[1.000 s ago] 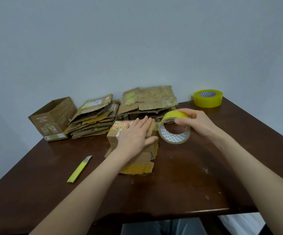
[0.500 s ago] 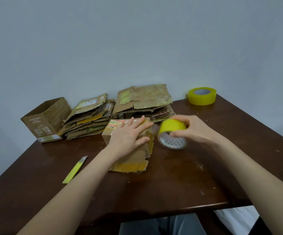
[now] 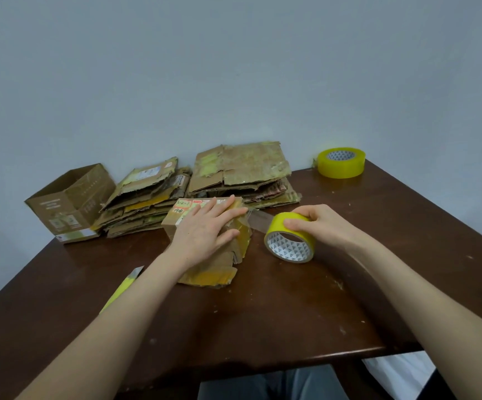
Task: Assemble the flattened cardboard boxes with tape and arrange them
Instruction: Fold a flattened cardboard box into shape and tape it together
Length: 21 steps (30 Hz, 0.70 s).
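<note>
Mid-job here, and early in it by the look of things. The left hand (image 3: 205,235) lies flat, fingers straight, pressing down on the top of the small box (image 3: 209,274) in the middle of the table (image 3: 262,327), pinning its flaps and the tape end. The right hand (image 3: 320,223) is curled over the top of the tape roll (image 3: 290,241), which stands on edge just right of that box. A clear strip of tape (image 3: 258,220) runs taut from the roll to the box's right edge, under the left fingertips. So my read is that the seam is being taped and the strip is not yet cut. The utility knife (image 3: 124,287) lies to the near left, beside the left forearm, with neither hand on it. As for the score: one open box (image 3: 69,203) stands assembled at the far left, next to the wall. Beside it are two piles of flattened cardboard, the left stack (image 3: 144,203) and the right stack (image 3: 242,168), both several sheets deep, so most of the work appears to lie ahead. A spare tape roll (image 3: 340,163) sits at the far right corner, well apart from the action. The box in hand looks worn and ragged along its near flap, and I'd judge it needs the strip cut and smoothed before it can join the finished one. No arranging is visible beyond that single box by the wall.
</note>
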Available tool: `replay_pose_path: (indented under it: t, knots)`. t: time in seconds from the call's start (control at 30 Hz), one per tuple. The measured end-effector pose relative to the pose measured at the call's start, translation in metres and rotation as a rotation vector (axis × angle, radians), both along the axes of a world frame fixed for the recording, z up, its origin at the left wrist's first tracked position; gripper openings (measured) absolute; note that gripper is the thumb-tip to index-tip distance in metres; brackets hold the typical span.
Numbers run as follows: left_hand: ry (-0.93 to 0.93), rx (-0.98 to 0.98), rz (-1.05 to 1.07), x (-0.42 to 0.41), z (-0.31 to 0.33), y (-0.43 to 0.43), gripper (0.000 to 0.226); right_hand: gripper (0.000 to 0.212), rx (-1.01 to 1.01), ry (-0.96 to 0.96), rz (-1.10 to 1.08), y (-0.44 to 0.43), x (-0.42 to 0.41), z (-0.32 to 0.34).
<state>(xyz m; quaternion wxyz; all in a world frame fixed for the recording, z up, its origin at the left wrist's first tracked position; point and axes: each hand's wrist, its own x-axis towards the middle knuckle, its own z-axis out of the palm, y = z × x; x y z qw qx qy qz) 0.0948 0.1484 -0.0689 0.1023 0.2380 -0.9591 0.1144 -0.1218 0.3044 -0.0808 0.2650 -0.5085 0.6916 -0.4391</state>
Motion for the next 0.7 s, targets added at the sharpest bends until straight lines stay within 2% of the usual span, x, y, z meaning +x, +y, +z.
replay_pose_path:
  t: [0.13,0.23,0.33,0.43,0.5,0.57,0.63,0.7]
  knots:
    - [-0.015,0.04,-0.002,0.001,0.002,0.001,0.069,0.007,0.026,0.142,-0.08,-0.005,0.006,0.008]
    - [0.04,0.032,-0.003,0.003,0.005,0.006,0.059,0.013,0.062,0.226,-0.124,-0.011,0.016,0.016]
    - [0.145,0.029,0.012,0.01,0.003,0.014,0.052,0.021,0.037,0.233,-0.178,-0.019,0.029,0.019]
    - [0.355,-0.063,0.033,0.036,-0.003,0.023,0.048,0.022,0.011,0.239,-0.201,-0.026,0.042,0.018]
    - [0.491,-0.102,0.165,0.064,-0.01,0.022,0.037,0.022,0.017,0.238,-0.198,-0.03,0.049,0.017]
    - [0.485,0.009,0.423,0.096,-0.019,0.017,0.036,0.024,0.024,0.216,-0.2,-0.034,0.055,0.015]
    - [0.305,0.159,0.702,0.125,-0.033,0.007,0.042,0.025,0.033,0.2,-0.213,-0.036,0.058,0.015]
    - [0.143,0.264,0.854,0.147,-0.043,0.001,0.042,0.025,0.049,0.202,-0.227,-0.036,0.059,0.015]
